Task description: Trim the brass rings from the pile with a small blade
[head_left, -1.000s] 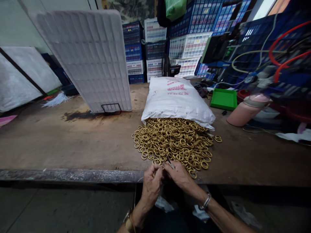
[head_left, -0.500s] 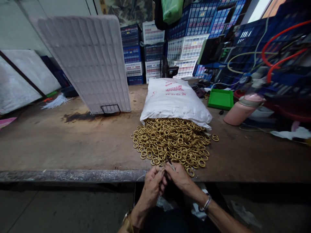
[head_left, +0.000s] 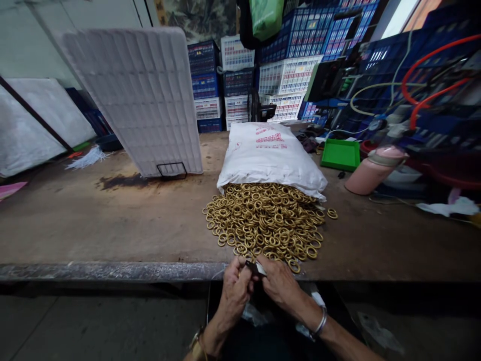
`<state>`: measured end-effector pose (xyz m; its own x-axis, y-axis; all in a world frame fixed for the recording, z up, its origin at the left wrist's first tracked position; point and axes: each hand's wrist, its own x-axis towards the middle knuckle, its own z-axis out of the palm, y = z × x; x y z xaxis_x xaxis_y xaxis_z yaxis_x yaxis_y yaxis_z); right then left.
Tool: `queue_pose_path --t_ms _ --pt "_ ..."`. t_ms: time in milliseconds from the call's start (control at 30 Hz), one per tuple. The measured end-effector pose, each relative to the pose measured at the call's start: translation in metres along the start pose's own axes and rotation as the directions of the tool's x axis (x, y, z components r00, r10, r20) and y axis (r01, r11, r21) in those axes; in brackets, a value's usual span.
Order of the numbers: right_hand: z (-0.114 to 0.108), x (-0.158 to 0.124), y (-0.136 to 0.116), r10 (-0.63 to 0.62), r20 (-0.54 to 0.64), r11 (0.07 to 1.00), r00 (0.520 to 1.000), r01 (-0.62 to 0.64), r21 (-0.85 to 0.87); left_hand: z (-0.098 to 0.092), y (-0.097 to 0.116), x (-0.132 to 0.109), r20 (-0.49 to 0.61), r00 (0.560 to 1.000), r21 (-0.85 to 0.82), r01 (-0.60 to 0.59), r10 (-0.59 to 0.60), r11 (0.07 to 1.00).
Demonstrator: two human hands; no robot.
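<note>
A heap of several brass rings point(head_left: 266, 220) spills from the open mouth of a white sack point(head_left: 270, 155) onto the brown workbench point(head_left: 112, 220). Both my hands meet at the bench's front edge, just below the heap. My left hand point(head_left: 235, 291) is pinched closed against my right hand point(head_left: 280, 286). My right hand's fingers are closed on a small dark tool with a pale blade point(head_left: 256, 268). What the left fingers pinch is too small to make out.
A white ribbed tray point(head_left: 143, 95) leans upright on a wire stand at the back left. A green tray point(head_left: 340, 154) and a pink bottle point(head_left: 374, 169) lie right of the sack. Stacked blue and white crates point(head_left: 263, 75) fill the background. Hoses and cables crowd the far right.
Both hands have slid a little down and toward me, off the heap's edge. The tool in the right hand has tipped from upright to nearly flat.
</note>
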<state>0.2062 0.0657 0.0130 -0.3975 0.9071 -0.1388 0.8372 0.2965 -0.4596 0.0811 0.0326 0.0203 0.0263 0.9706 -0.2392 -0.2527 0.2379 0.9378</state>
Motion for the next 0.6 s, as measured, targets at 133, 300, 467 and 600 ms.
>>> queue_pose_path --t_ms 133,300,467,600 --pt "-0.002 -0.001 -0.003 0.045 0.006 0.996 0.999 -0.044 -0.074 0.0 -0.003 0.0 -0.022 0.999 0.01 0.04 -0.04 0.999" --pt "-0.005 -0.004 -0.008 0.046 -0.017 0.993 0.999 -0.047 -0.11 -0.001 -0.006 0.001 -0.038 0.999 0.01 0.023 -0.023 1.0" --pt "-0.004 -0.005 -0.009 0.039 -0.037 0.993 0.999 -0.043 -0.109 -0.004 -0.014 0.004 -0.048 0.999 -0.009 -0.005 0.005 1.0" --pt "-0.002 -0.004 -0.004 0.028 -0.02 0.993 0.999 -0.03 -0.111 -0.004 -0.013 -0.003 -0.021 1.0 0.009 -0.02 0.02 1.0"
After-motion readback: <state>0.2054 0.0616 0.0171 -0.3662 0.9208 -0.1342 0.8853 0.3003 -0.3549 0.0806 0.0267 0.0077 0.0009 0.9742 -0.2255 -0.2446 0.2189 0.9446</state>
